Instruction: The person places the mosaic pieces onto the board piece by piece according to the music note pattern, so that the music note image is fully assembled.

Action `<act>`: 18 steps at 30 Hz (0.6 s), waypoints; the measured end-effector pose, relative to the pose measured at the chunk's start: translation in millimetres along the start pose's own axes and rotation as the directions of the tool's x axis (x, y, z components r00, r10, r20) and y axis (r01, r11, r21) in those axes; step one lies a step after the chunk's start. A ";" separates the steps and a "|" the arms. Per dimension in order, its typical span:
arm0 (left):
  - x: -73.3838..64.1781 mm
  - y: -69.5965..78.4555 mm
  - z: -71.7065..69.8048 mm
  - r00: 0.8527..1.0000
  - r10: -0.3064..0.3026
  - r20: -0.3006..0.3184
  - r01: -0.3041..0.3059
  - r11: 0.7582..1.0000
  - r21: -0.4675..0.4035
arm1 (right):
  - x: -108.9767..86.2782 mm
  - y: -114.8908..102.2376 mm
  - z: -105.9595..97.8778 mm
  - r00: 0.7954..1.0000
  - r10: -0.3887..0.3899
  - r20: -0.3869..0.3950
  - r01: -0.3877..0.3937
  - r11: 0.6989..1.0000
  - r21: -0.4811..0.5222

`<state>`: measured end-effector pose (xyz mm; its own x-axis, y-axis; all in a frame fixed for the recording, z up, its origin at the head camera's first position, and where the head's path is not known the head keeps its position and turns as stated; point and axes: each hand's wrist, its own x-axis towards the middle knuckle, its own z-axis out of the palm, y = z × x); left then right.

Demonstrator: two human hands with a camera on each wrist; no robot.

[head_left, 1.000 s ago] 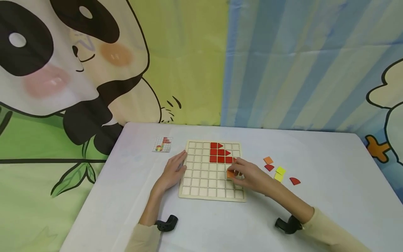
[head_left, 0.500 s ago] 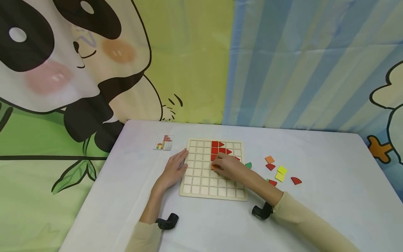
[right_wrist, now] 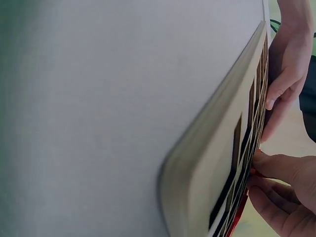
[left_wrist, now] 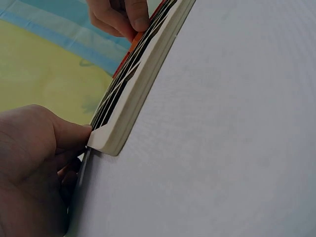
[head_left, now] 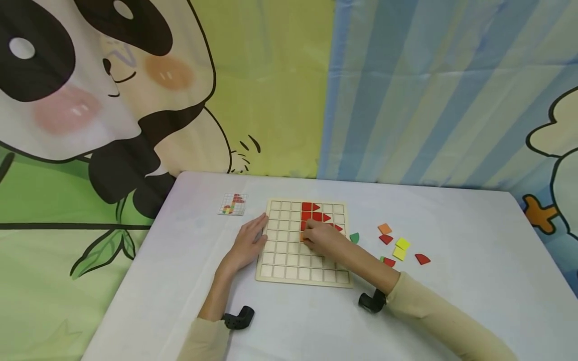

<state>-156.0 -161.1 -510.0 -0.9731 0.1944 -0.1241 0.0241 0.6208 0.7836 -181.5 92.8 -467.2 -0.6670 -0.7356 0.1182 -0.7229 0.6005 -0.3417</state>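
Observation:
A wooden grid board (head_left: 302, 283) lies on the table with red tiles (head_left: 306, 216) set in its upper cells, some square and some triangular. My right hand (head_left: 327, 239) pinches an orange square tile (head_left: 302, 236) at the cell below the leftmost red column; most of the tile is hidden by the fingers. In the left wrist view a bit of the orange tile (left_wrist: 134, 43) shows at the fingertips, against the board. My left hand (head_left: 246, 245) rests along the board's left edge, its fingers fairly straight and its thumb touching the rim.
A small pattern card (head_left: 233, 204) lies beyond the board's upper left. Right of the board are loose tiles: orange (head_left: 385, 229), yellow (head_left: 400, 244), a green piece (head_left: 354, 237) and red rounded pieces (head_left: 422, 258). A patterned cloth (head_left: 406, 90) hangs behind the table.
My right hand has moved left across the board with the orange tile, from the right-hand cells to just below the red column. My left hand has stayed at the edge.

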 end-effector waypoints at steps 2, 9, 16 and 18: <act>-0.1 -0.6 -0.6 1.000 -0.001 0.000 0.001 1.000 0.002 | 0.8 -1.5 0.3 1.000 -0.030 -0.007 0.030 0.999 -0.039; -0.1 -1.3 1.0 1.000 -0.005 0.007 0.005 1.000 -0.013 | -11.8 -3.9 -0.4 0.995 -0.063 0.075 0.076 0.979 -0.190; 0.2 -1.4 1.0 1.000 -0.009 0.004 0.009 1.000 -0.002 | -17.8 -7.9 -1.7 0.985 -0.078 0.157 0.127 0.934 -0.334; 0.3 -1.6 1.0 1.000 -0.008 0.000 0.008 1.000 -0.003 | -17.1 -9.3 -1.4 0.981 -0.062 0.183 0.122 0.934 -0.337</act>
<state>-156.1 -161.2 -511.9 -0.9732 0.1896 -0.1302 0.0158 0.6198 0.7846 -163.6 100.3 -464.7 -0.5768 -0.8162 -0.0335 -0.8168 0.5769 0.0094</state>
